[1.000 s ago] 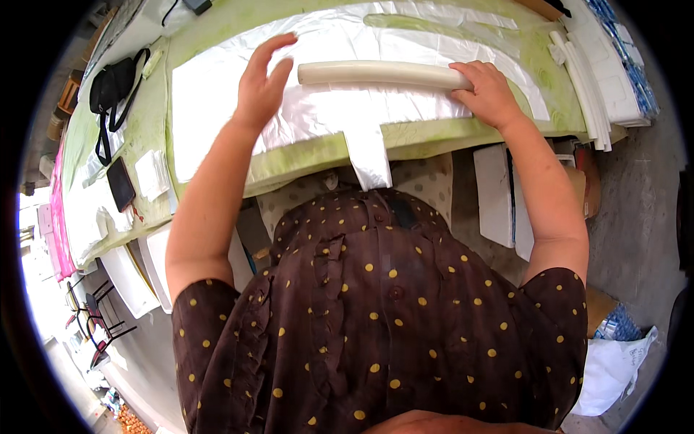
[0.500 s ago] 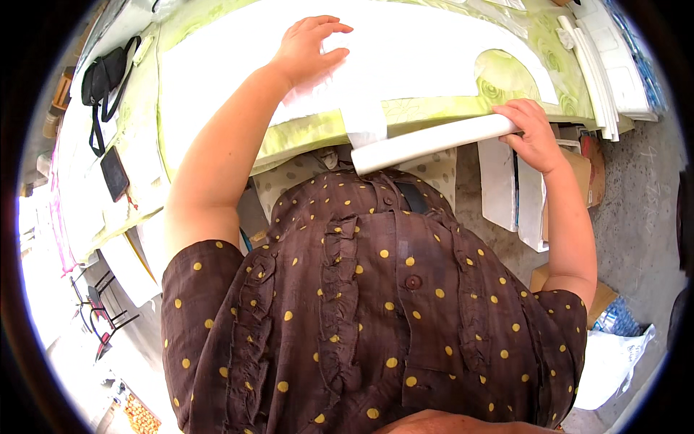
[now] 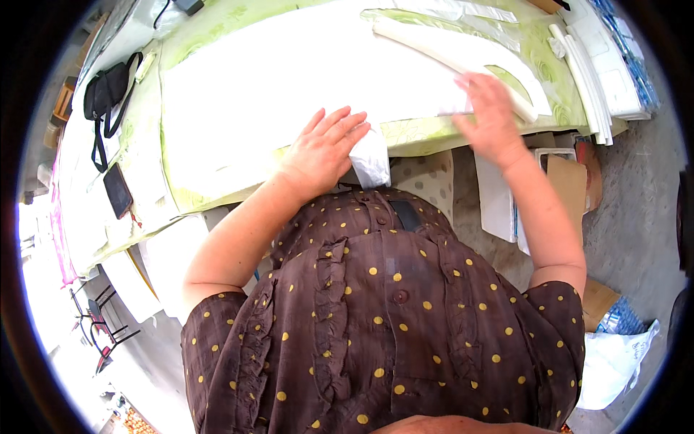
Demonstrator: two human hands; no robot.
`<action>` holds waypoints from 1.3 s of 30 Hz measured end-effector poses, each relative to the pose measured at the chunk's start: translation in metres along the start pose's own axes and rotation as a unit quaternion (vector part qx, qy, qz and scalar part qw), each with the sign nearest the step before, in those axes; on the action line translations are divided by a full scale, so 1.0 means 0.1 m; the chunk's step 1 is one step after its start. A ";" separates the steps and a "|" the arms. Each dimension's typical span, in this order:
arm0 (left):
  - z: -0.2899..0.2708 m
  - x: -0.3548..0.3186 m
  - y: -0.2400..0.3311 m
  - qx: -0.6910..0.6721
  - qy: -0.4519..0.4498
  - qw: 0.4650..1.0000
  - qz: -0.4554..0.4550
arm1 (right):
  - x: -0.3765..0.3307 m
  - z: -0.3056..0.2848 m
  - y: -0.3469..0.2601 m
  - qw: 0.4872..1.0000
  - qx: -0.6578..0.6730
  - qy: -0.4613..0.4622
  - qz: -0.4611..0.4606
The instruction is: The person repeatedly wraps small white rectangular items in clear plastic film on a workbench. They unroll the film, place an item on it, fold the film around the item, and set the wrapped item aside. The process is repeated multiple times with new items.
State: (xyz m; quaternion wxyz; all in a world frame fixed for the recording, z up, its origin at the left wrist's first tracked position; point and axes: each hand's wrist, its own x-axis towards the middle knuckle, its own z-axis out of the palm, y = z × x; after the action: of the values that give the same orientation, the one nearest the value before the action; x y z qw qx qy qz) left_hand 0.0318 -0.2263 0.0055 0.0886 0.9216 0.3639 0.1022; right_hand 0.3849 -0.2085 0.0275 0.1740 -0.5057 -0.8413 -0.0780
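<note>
Seen from the head camera, looking down over a brown dotted blouse (image 3: pixel 390 318) toward a table with a green cloth (image 3: pixel 217 36). Left hand (image 3: pixel 323 150) lying flat, fingers spread wide, palm pressed on the white sheet (image 3: pixel 289 79) close to the near table edge, gripping nothing. Just beside the left fingertips, a folded white flap (image 3: pixel 371 160) hanging over the table edge, touching the hand at its side. Right hand (image 3: pixel 490 116) blurred, open and flat, resting on the right end of the white sheet, near the lower end of a long white roll (image 3: pixel 448 56); not possible to tell whether touching the roll or only lying next to it, and no closed grasp visible. White roll placed diagonally on the sheet, from upper middle down toward the right. White sheet covering most of the table top, from left side to right. At the far left of the table, a black bag (image 3: pixel 108 90) with strap and a dark phone (image 3: pixel 117 190), well apart from both hands. At the right table edge, a stack of white strips (image 3: pixel 603 79). Under the table at right, white boards (image 3: pixel 499 202) and a cardboard piece (image 3: pixel 564 188) leaning on the floor
</note>
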 end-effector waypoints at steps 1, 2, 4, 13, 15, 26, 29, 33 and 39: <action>0.02 -0.02 0.00 -0.023 0.014 1.000 0.000 | 0.02 0.05 -0.20 0.998 0.043 -0.026 -0.023; -0.01 -0.04 0.00 -0.037 0.007 0.999 0.000 | 0.07 0.10 -0.40 0.993 0.085 -0.034 -0.068; -0.07 -0.07 0.02 -0.069 -0.007 0.998 0.003 | 0.10 0.19 -0.71 0.978 0.186 -0.035 -0.092; -0.03 -0.06 0.07 -0.400 0.151 0.884 -0.188 | 0.57 0.52 -1.16 0.836 0.502 -0.110 0.189; -0.04 -0.01 0.04 -0.342 0.174 0.896 -0.225 | 0.69 0.60 -1.14 0.838 0.475 -0.126 0.235; -0.09 0.17 -0.13 -0.182 0.103 0.943 -0.257 | 0.90 0.53 -1.26 0.856 0.382 -0.147 0.316; -0.11 0.18 -0.12 -0.185 0.089 0.939 -0.274 | 0.83 0.53 -1.30 0.862 0.391 -0.104 0.306; -0.09 0.20 -0.11 -0.154 0.095 0.947 -0.267 | 0.80 0.55 -1.31 0.874 0.375 -0.101 0.292; -0.02 0.20 -0.12 -0.098 0.116 0.958 -0.243 | 0.87 0.52 -1.30 0.865 0.386 -0.129 0.295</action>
State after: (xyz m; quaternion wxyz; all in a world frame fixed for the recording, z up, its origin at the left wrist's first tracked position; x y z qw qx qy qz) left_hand 0.0375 -0.2035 0.0066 0.1581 0.7740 0.5729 0.2186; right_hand 0.2225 -0.1830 0.0173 0.2599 -0.6284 -0.6309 0.3735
